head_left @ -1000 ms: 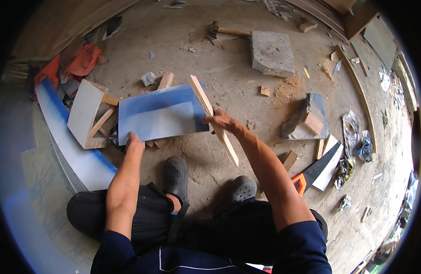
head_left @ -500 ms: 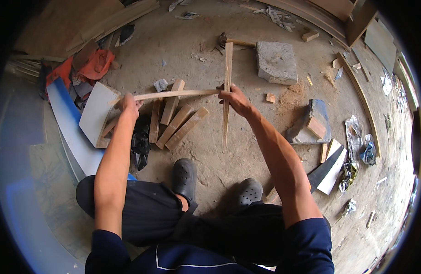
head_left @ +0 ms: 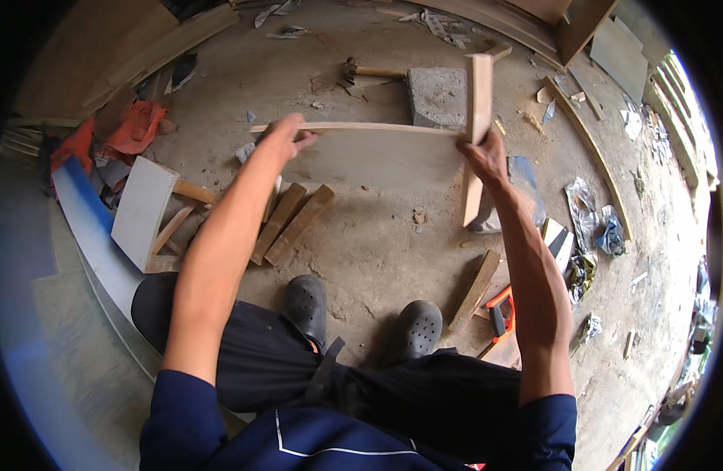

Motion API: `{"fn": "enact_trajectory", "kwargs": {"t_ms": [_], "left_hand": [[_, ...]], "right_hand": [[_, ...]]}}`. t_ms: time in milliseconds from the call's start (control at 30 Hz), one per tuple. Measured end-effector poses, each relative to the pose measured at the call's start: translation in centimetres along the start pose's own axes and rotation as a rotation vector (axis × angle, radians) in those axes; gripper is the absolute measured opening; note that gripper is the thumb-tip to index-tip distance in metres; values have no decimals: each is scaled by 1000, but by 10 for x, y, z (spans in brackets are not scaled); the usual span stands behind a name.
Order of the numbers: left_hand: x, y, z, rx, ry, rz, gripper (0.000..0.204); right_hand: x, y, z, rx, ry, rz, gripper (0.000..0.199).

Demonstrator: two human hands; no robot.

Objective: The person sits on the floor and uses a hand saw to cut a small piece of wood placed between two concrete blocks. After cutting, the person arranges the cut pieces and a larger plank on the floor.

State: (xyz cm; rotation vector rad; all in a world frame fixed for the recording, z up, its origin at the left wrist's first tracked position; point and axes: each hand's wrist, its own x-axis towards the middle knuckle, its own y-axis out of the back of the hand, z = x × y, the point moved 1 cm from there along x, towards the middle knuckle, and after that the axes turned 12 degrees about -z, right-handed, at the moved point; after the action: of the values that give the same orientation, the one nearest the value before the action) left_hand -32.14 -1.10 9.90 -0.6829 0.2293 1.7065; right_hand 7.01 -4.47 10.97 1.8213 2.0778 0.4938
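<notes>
I hold a thin pale plywood board (head_left: 377, 155) up in front of me, its underside facing me. My left hand (head_left: 284, 140) grips its left end. My right hand (head_left: 482, 153) grips its right end together with a narrow wooden strip (head_left: 477, 133) that stands upright against the board's edge. Both arms are stretched forward above my knees and black clogs (head_left: 306, 302).
Short wooden slats (head_left: 292, 222) lie on the concrete floor under the board. A grey stone block (head_left: 438, 94) and a hammer (head_left: 361, 71) lie beyond. A white panel (head_left: 142, 210) leans at left, an orange-handled saw (head_left: 499, 310) lies at right, with scraps of litter (head_left: 593, 228) beyond.
I have lifted the board and the strip higher and farther forward. The board has turned from its blue face to its pale underside.
</notes>
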Motion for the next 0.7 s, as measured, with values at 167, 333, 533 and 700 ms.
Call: {"fn": "enact_trajectory", "kwargs": {"t_ms": [167, 333, 533, 700], "left_hand": [[-7, -74, -17, 276, 106, -24, 60], [67, -17, -26, 841, -10, 160, 104], [-3, -59, -10, 848, 7, 77, 124], [29, -16, -20, 753, -113, 146, 117]], "right_hand": [[-33, 34, 33, -129, -138, 128, 51], [-38, 8, 29, -91, -199, 156, 50], [-32, 27, 51, -66, -277, 201, 55], [-11, 17, 58, -106, -264, 226, 62]]}}
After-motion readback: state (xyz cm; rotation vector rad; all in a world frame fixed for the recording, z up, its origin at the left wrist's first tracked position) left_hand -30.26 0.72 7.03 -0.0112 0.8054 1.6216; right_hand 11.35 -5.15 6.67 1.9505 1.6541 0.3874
